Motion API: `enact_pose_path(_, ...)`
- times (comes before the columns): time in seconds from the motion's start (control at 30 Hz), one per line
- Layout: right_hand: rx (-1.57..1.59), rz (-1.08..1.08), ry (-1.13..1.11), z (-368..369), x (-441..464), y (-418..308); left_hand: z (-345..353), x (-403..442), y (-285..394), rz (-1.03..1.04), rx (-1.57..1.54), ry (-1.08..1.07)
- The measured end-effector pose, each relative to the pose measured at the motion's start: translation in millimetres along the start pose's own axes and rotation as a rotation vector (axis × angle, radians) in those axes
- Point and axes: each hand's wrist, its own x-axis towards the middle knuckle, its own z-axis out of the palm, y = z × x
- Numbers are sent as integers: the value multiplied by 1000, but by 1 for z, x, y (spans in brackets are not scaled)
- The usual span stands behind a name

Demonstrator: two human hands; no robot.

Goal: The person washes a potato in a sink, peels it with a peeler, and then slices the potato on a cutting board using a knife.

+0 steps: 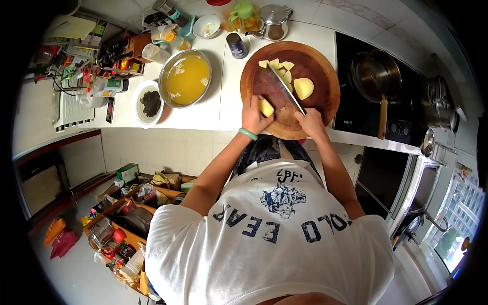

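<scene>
My right hand [310,123] is closed around the handle of a kitchen knife [285,87], whose broad blade points away and to the left over the round wooden cutting board [328,101]. At the board's near left, my left hand [255,116], below a green bangle [248,133], has its fingers closed on a peeled potato piece [266,108]. Beyond the blade lie several cut potato chunks [287,65], partly hidden by it. Right of the knife sits a larger potato half [303,88], touched by neither hand.
Left of the board stand a metal bowl of yellow liquid [188,79] and a white bowl with dark food [151,103]. A dark jar [237,46] and a metal kettle [275,21] are behind. At right, a pan [378,73] rests on the black stove [351,114].
</scene>
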Motion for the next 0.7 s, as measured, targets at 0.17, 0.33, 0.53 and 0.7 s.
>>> enact_pose_path(0.17,17,27,21,-7,-7,-4,13,15,0,13,51,54)
enact_pose_path(0.33,67,18,-51,-12,-33,-23,13,12,-9,5,-31,51)
enact_pose_path(0.53,36,10,-30,-14,-50,-17,-16,36,-29,36,-440,-517)
enact_pose_path(0.7,47,-39,-12,-10,-57,-10,-20,20,-11,47,-104,1)
